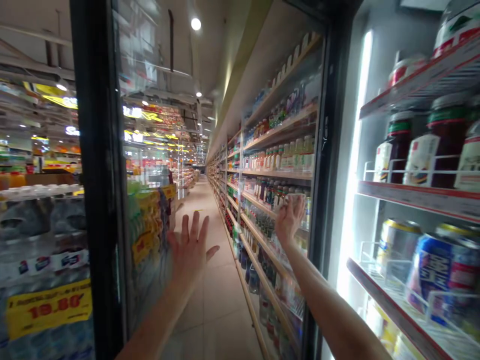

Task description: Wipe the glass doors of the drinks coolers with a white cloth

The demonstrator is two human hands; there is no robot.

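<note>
A tall glass fridge door stands swung out in front of me, its dark frame [99, 175] upright on the left and its hinge side on the right. My left hand [189, 245] is raised toward the pane with fingers spread and holds nothing; whether it touches the glass I cannot tell. Higher and to the right, my right hand [288, 225] is closed around a white cloth [296, 200], which appears pressed to the pane. Part of the cloth is hidden by the fingers. Through the glass, shelves of bottles [279, 159] show behind that hand.
At my right is the lit fridge interior, with dark bottles [401, 145] on a wire-fronted shelf [416, 195] and drink cans [431, 272] below. Packs of bottled water with a yellow price sign [48, 307] stand at the left. A tiled aisle [202, 200] runs away beyond the door.
</note>
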